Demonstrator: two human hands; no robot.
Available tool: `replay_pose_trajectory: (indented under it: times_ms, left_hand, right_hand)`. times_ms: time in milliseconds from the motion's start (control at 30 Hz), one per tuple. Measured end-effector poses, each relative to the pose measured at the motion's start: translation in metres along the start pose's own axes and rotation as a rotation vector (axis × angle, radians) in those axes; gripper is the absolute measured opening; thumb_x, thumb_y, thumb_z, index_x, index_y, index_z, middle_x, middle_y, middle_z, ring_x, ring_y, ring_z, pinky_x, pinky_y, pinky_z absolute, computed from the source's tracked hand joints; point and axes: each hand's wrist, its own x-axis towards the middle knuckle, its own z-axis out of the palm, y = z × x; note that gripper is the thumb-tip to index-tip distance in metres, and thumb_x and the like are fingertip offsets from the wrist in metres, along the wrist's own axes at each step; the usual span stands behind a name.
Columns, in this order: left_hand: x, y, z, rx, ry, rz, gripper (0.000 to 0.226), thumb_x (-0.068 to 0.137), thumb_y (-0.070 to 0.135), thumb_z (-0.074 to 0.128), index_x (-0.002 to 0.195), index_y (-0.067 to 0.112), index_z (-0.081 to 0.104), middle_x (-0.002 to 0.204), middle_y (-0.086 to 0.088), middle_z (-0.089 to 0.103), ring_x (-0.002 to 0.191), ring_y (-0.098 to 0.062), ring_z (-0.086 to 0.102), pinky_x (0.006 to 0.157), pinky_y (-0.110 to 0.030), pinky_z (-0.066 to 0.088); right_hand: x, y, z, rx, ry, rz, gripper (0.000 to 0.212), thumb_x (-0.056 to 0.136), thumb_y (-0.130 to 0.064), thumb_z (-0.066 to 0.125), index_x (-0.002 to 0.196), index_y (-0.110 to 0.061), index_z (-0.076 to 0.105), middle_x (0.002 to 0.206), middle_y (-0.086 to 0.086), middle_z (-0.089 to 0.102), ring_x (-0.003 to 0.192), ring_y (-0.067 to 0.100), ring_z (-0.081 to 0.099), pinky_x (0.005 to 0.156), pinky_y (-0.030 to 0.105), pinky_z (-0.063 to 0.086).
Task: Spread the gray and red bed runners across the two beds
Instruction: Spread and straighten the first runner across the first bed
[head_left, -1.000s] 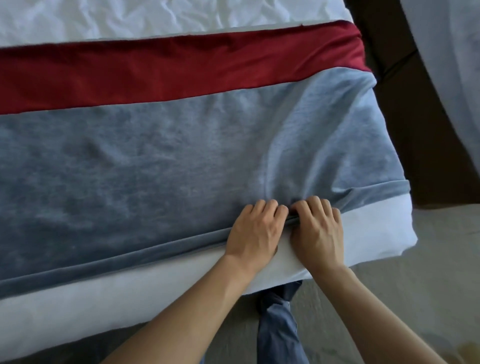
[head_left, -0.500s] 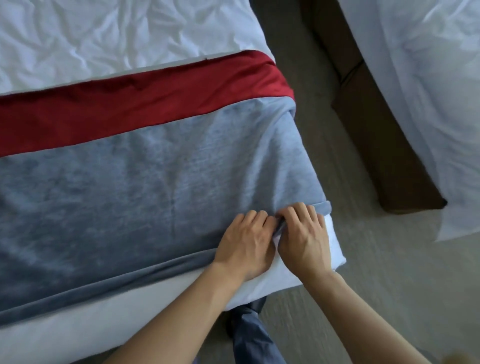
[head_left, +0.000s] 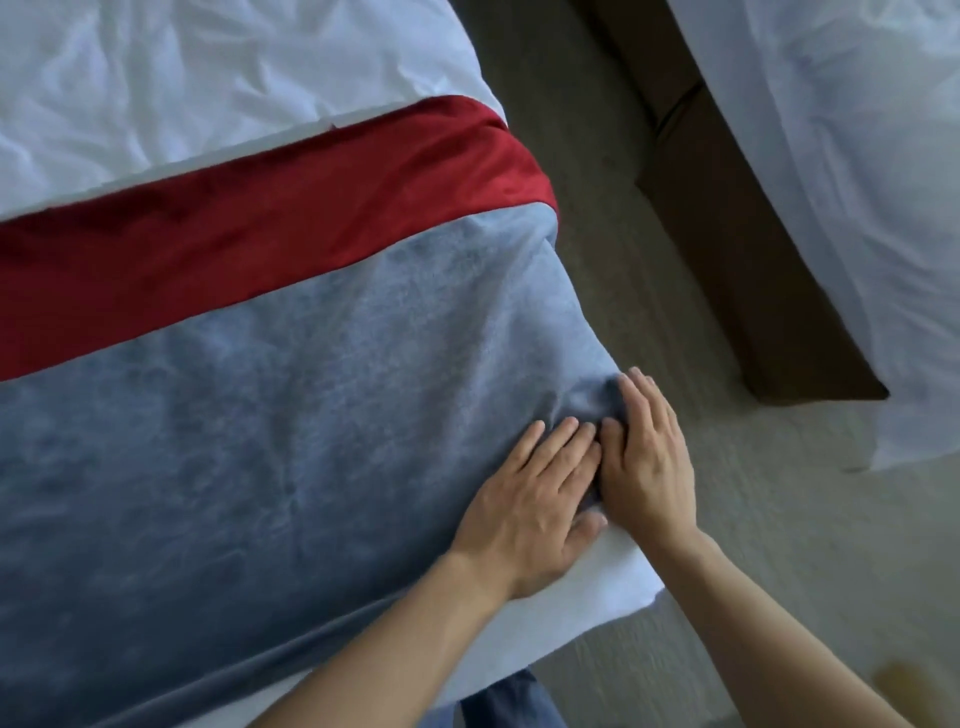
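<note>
The gray bed runner (head_left: 270, 441) lies spread across the foot of the near bed (head_left: 208, 93), with the red bed runner (head_left: 249, 228) beside it on the far side. My left hand (head_left: 530, 509) lies flat on the gray runner near the bed's right corner, fingers straight. My right hand (head_left: 649, 452) rests next to it with straight fingers pressing the bunched gray cloth at the corner. A strip of white sheet (head_left: 618, 577) shows under the hands at the corner. The second bed (head_left: 857, 182) at the upper right shows only white bedding.
A dark brown bed base (head_left: 737, 249) runs under the second bed. Beige carpet (head_left: 623, 270) fills the aisle between the beds. My blue trouser leg (head_left: 519, 701) shows at the bottom by the near bed's edge.
Both hands let go of the gray runner's folded edge and moved up and right onto the corner, now lying flat. The view shifted right, showing more aisle and second bed.
</note>
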Motion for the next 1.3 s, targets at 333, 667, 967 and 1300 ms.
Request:
replay_pose_trajectory:
  times_ms: [333, 667, 967, 1300]
  left_hand:
    - [0.080, -0.148, -0.071, 0.355, 0.071, -0.224, 0.065, 0.096, 0.037, 0.025, 0.157, 0.017, 0.015, 0.164, -0.011, 0.013, 0.152, -0.031, 0.005, 0.122, -0.053, 0.005]
    - [0.156, -0.201, -0.105, 0.333, 0.191, -0.217, 0.066, 0.092, 0.046, 0.037, 0.154, 0.020, 0.031, 0.162, -0.013, 0.022, 0.150, -0.035, 0.015, 0.121, -0.056, 0.008]
    - [0.160, -0.232, -0.117, 0.324, 0.177, -0.356, 0.062, 0.097, 0.042, 0.028, 0.156, 0.024, 0.024, 0.164, -0.009, 0.015, 0.152, -0.030, 0.007, 0.121, -0.059, 0.004]
    - [0.140, -0.141, -0.101, 0.075, 0.012, -0.166, 0.061, 0.097, 0.044, 0.049, 0.150, 0.016, 0.038, 0.161, -0.009, 0.025, 0.151, -0.025, 0.015, 0.123, -0.047, 0.005]
  right_hand:
    - [0.113, -0.120, 0.030, 0.108, -0.026, -0.353, 0.058, 0.098, -0.032, 0.036, 0.151, -0.012, 0.035, 0.159, 0.009, 0.031, 0.150, 0.022, 0.020, 0.120, 0.047, 0.021]
    - [0.178, -0.102, 0.025, 0.171, 0.085, -0.016, 0.063, 0.099, -0.039, 0.039, 0.153, -0.008, 0.030, 0.160, 0.010, 0.029, 0.149, 0.019, 0.022, 0.122, 0.038, 0.020]
    - [0.170, -0.081, 0.036, 0.204, -0.152, 0.205, 0.055, 0.093, -0.061, 0.026, 0.133, -0.031, 0.048, 0.139, -0.007, 0.054, 0.130, 0.017, 0.047, 0.093, 0.034, 0.038]
    - [0.118, -0.050, -0.021, 0.040, -0.029, 0.101, 0.046, 0.092, -0.046, 0.050, 0.133, -0.024, 0.051, 0.132, -0.001, 0.056, 0.119, 0.023, 0.052, 0.094, 0.037, 0.044]
